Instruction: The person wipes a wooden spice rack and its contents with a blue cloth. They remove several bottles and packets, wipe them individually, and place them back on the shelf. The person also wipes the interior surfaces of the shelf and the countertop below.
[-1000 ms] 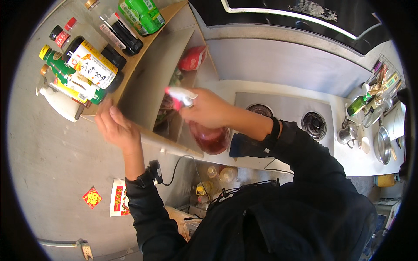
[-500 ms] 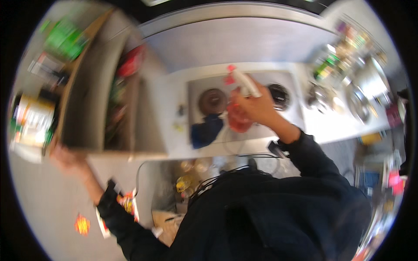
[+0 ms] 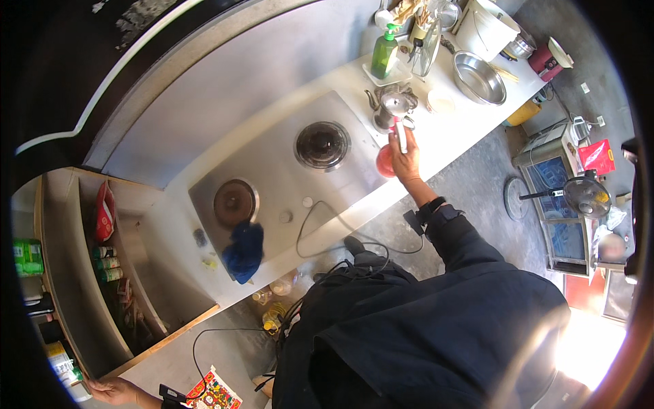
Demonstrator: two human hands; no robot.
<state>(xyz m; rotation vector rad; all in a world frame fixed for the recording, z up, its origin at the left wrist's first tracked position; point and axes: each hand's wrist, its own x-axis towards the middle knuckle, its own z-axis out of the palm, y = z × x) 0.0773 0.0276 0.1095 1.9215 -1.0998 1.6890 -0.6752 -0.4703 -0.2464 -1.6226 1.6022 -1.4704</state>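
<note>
My right hand (image 3: 405, 161) is closed round a spray bottle (image 3: 385, 162) with a red body and a white and pink trigger head. It is held over the counter, right of the two-burner stove (image 3: 286, 187), close to a metal kettle (image 3: 383, 121) with a funnel-like top. At the lower left, my left hand (image 3: 116, 391) grips the bottom corner of a wooden shelf unit (image 3: 170, 334); some fingertips are hidden there. A dark blue cloth (image 3: 244, 252) lies across the stove's front left edge, beside the brown left burner.
Further right stand a green pump bottle (image 3: 385, 54), a steel basin (image 3: 479, 78) and a white bucket (image 3: 485, 31). A loose black cable (image 3: 300, 235) hangs by the counter's front edge. On the floor at the right is a fan (image 3: 587, 196); bottles (image 3: 274, 317) stand below the counter.
My view has turned toward the right. The spray bottle in my right hand has moved from over the stove to the counter beside the kettle. My left hand stays at the shelf corner.
</note>
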